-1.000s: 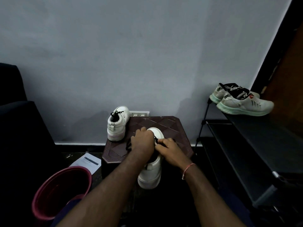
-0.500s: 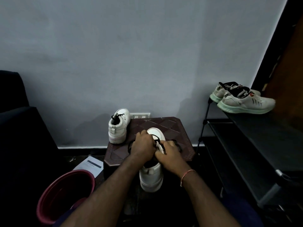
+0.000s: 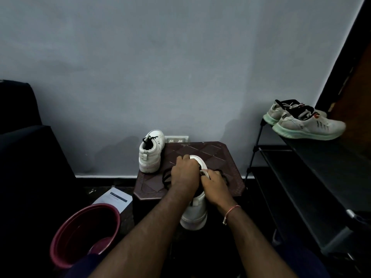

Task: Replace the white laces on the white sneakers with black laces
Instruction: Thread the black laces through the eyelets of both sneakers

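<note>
A white sneaker [image 3: 194, 214] lies toe-away on the brown stool [image 3: 220, 157], its heel overhanging the near edge. My left hand [image 3: 183, 174] covers the sneaker's lacing area with curled fingers. My right hand [image 3: 213, 185] sits just right of it, pinching the black lace [image 3: 222, 173] at the eyelets. Loops of black lace spill out on both sides of the shoe onto the stool. A second white sneaker [image 3: 151, 151] with a black lace stands at the stool's far left corner.
A maroon bucket [image 3: 84, 233] stands on the floor at lower left, a paper sheet [image 3: 114, 199] beside it. A dark shoe rack [image 3: 313, 177] on the right carries a pair of pale running shoes [image 3: 307, 123]. A dark sofa fills the left.
Both hands have shifted slightly forward over the sneaker and the right hand has drawn closer to the left. The lace loops show more to the right of the shoe.
</note>
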The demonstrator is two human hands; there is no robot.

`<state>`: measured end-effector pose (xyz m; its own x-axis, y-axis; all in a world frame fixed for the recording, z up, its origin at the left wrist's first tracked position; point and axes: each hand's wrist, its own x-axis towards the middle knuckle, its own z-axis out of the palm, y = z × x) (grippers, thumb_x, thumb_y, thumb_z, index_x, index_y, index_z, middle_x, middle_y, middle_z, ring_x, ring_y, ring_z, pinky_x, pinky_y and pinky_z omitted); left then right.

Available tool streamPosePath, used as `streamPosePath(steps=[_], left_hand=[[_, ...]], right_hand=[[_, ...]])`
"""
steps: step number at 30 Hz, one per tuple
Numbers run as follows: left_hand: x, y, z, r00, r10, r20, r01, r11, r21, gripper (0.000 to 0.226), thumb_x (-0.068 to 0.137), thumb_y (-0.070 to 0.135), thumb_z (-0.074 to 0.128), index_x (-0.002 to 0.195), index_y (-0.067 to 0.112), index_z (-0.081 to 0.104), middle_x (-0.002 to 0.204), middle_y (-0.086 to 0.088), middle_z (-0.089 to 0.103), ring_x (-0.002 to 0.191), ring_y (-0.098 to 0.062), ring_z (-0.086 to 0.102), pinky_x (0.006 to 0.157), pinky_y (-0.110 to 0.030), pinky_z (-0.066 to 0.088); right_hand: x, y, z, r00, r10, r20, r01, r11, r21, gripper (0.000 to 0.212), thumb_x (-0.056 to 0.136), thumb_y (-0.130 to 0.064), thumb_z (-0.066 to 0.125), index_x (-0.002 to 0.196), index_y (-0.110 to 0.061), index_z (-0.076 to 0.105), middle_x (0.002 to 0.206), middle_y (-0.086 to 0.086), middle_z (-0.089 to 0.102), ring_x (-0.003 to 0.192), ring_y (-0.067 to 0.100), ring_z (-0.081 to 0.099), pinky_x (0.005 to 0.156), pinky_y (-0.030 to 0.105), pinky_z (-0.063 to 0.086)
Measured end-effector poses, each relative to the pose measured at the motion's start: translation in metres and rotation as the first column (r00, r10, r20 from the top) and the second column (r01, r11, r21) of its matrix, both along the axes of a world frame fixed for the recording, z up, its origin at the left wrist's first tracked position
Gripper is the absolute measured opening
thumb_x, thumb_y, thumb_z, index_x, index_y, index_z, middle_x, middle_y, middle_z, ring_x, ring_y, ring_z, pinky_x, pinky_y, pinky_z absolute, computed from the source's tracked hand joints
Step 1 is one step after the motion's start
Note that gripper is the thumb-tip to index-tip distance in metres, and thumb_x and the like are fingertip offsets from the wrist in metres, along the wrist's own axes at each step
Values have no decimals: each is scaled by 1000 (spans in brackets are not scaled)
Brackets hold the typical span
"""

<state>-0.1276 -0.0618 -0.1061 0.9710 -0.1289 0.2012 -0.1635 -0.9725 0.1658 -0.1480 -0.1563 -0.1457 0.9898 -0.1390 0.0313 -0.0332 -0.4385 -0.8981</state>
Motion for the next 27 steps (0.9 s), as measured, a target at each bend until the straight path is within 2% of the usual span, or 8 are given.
streamPosePath(steps=[7,12,14,16,18,20,22,27], left_hand=[[-2,6,-1,994,-54,-98,57,998,31,36,94,30,50,121,9,59,133,-10,36,126,-31,30,95,-47,40],[-11,29,1,980,-166,-111,139,967,-215,20,89,20,55,105,13,66,132,-6,40,129,-27,32,105,-43,35],[-13,45,-3,963,-230,-139,116,823,-557,12,92,17,56,98,11,64,122,-7,51,118,-24,47,102,-37,39],[-20,53,-2,932,-303,-200,-26,493,-870,12,96,16,53,99,10,62,103,-5,63,96,-19,59,85,-35,51],[-25,47,3,928,-323,-187,-112,237,-965,16,97,10,47,88,8,61,83,-3,66,79,-16,61,65,-24,50],[-23,36,5,948,-289,-135,-130,36,-991,27,95,3,41,75,9,58,86,-12,69,86,-23,66,77,-30,54],[-20,23,10,965,-241,-106,-123,-59,-991,29,94,0,37,72,9,54,85,-19,68,85,-29,66,85,-39,52],[-23,6,32,966,-224,-129,-168,-167,-972,25,92,0,33,71,9,42,63,-8,51,60,-22,52,58,-28,48]], right_hand=[[-2,8,1,995,-95,20,94,995,42,43,94,-14,48,137,-12,48,137,11,52,128,25,47,107,33,37],[1,12,2,990,-138,26,137,990,44,38,95,-14,48,133,-8,50,136,14,53,124,27,50,104,35,40],[2,13,1,988,-152,33,150,988,38,35,96,-13,48,130,-6,52,134,16,55,122,27,51,102,33,40],[0,11,0,989,-146,38,145,989,24,35,96,-13,47,130,-4,52,134,16,54,123,27,50,100,30,38],[1,10,1,990,-135,31,135,991,3,35,97,-13,46,131,-4,50,136,16,51,126,27,47,100,27,35],[1,9,1,992,-127,17,128,992,-15,35,98,-15,46,131,-4,50,137,16,50,127,27,46,101,26,34],[2,9,3,994,-111,9,111,993,-32,34,98,-17,46,130,-5,51,136,16,50,127,27,46,101,28,34],[2,9,2,994,-113,-4,113,992,-49,32,92,-10,46,122,-5,56,126,15,56,119,30,52,95,31,40]])
